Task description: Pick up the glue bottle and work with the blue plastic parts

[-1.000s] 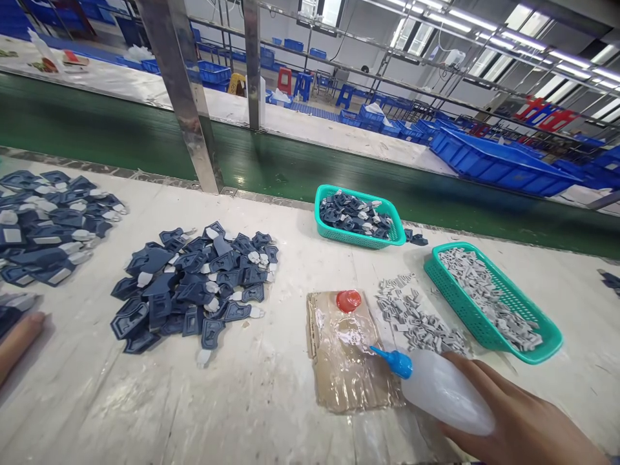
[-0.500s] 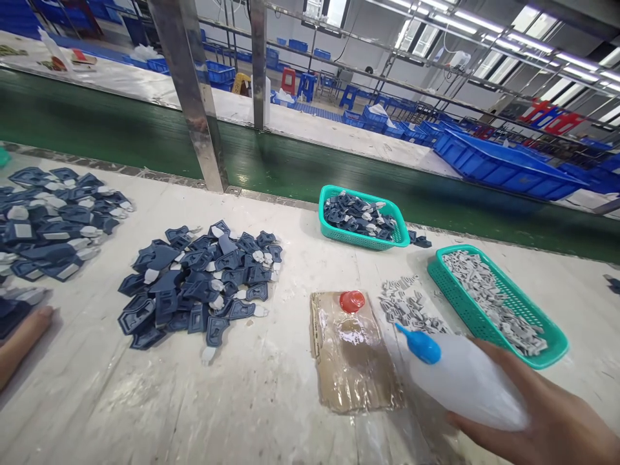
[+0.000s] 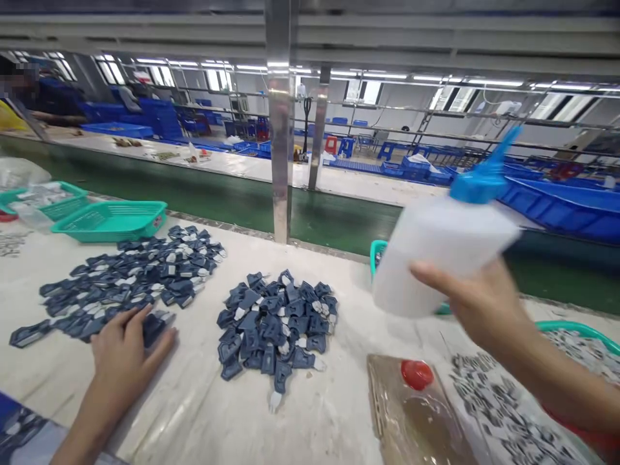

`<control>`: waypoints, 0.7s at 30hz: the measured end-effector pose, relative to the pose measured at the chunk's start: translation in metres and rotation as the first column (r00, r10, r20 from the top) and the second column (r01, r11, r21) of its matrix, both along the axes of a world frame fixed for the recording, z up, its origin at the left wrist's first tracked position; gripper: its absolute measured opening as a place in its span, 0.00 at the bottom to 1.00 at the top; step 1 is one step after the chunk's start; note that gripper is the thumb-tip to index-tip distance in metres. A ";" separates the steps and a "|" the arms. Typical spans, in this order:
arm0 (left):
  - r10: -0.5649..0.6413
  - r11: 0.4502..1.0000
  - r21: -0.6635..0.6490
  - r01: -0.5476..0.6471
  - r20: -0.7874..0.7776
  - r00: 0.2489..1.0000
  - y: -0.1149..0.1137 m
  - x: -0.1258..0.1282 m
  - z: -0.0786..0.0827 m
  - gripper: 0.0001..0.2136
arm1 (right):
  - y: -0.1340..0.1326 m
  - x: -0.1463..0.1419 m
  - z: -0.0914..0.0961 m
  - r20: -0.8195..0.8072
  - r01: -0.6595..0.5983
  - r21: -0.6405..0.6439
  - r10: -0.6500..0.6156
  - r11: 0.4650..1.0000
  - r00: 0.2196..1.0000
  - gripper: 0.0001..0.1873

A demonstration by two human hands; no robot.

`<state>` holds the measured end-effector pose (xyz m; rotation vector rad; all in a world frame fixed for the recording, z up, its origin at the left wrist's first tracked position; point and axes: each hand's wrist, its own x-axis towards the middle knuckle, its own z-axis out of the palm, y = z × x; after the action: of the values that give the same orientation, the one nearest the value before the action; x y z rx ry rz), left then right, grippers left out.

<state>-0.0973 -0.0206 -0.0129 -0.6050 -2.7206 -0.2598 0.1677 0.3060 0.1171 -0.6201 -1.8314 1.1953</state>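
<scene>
Two hands are busy: the right hand's (image 3: 477, 303) fingers (image 3: 431, 274) wrap a white bottle (image 3: 438, 261), now lifted clear of the cardboard (image 3: 411, 420) it was tipped over a second ago, blue nozzle (image 3: 484, 177) pointing up, so gluing looks paused. The left hand (image 3: 121, 352) has come in, fingers spread flat on dark blue parts (image 3: 155, 326). Another pile (image 3: 278, 323) lies between them on the table (image 3: 203, 413), red cap (image 3: 416, 374) on the cardboard.

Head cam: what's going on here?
A person works at a white table. The right hand holds a white squeeze bottle raised in the air, its blue nozzle pointing up and right. The left hand rests flat on dark blue plastic parts at the table's left. A second pile of blue parts lies mid-table, and a red cap sits on cardboard.
</scene>
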 end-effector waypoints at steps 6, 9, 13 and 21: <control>-0.021 0.997 0.070 0.020 0.014 1.000 -0.007 0.002 -0.005 0.29 | 0.020 -0.135 -0.037 -0.160 -0.157 -0.126 0.137 0.979 0.978 0.42; -0.044 0.994 0.104 0.043 0.011 0.999 -0.010 -0.001 -0.009 0.29 | 0.023 -0.180 -0.059 -0.153 -0.236 -0.156 0.213 0.959 0.965 0.24; -0.064 0.990 0.125 0.063 0.005 0.998 -0.014 -0.006 -0.015 0.28 | 0.013 -0.222 -0.078 -0.144 -0.301 -0.186 0.277 0.935 0.950 0.20; -0.095 0.988 0.122 0.092 0.015 0.995 -0.023 -0.015 -0.031 0.27 | -0.005 -0.262 -0.104 -0.077 -0.201 -0.153 0.191 0.968 0.978 0.22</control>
<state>-0.1127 -0.0434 -0.0441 -0.6990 -2.6758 -0.4533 -0.0944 0.3014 0.0134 -0.4917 -1.7885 1.4880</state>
